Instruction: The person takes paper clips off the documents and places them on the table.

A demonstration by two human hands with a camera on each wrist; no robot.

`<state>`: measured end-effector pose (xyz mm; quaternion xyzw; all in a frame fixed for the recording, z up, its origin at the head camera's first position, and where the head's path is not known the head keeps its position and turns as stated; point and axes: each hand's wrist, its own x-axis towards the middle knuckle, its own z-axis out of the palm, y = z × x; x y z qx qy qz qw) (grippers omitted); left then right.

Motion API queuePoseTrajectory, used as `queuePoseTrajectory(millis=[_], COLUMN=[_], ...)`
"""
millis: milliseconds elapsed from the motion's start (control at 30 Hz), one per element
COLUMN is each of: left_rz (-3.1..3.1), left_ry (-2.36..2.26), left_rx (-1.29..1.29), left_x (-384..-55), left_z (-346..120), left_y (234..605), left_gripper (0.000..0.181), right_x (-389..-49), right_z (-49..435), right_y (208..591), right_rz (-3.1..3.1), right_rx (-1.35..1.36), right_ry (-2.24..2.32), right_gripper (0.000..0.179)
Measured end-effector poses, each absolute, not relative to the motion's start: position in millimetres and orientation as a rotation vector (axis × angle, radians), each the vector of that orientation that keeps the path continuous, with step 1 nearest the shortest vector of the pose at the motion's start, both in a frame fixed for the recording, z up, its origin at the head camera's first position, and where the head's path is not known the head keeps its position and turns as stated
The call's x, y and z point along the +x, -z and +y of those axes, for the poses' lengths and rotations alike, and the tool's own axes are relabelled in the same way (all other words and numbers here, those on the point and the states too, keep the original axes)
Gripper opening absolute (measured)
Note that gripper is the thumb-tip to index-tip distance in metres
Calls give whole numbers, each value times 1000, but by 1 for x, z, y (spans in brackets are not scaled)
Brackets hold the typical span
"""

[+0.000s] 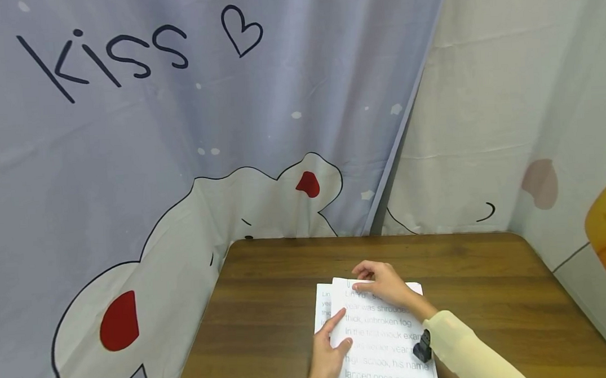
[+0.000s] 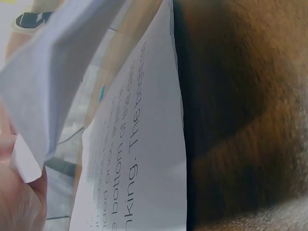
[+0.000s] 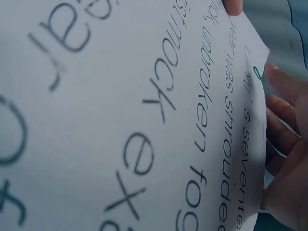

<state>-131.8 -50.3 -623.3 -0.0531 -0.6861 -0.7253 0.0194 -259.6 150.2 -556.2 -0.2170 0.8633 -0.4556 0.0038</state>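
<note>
Printed sheets of paper (image 1: 381, 343) are held above the wooden table, with another printed sheet (image 1: 322, 307) showing behind them at the left. My left hand (image 1: 326, 354) grips the front sheets at their left edge; the left wrist view shows paper between its fingers. At the top edge, my right hand (image 1: 388, 284) pinches the paper, thumb in front and the other fingers behind. Beside that thumb, a green paper clip (image 3: 258, 72) sits on the top edge. A lower printed page (image 2: 154, 144) fills the middle of the left wrist view.
The brown wooden table (image 1: 267, 303) extends around the papers. Behind it hangs a patterned curtain (image 1: 279, 100), and a pale curtain (image 1: 483, 119) closes off the right. A small black device (image 1: 423, 347) is on the right wrist, by the pale yellow sleeve (image 1: 467, 345).
</note>
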Motion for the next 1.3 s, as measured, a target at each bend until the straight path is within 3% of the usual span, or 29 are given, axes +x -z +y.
queuePoseTrajectory(millis=[267, 567, 1300], left_rz=[-2133, -2129, -2154], left_ry=[2229, 2211, 2214], left_rx=[-145, -162, -127], left_x=[-129, -127, -124], left_z=[-50, -48, -47], left_y=[624, 627, 621], left_gripper=[69, 69, 69], right_x=[-259, -257, -257], right_z=[140, 134, 133], right_y=[560, 560, 555], right_rz=[2775, 2818, 2481], right_rx=[-689, -665, -649], right_ry=[1329, 1273, 1480], right_gripper=[31, 18, 17])
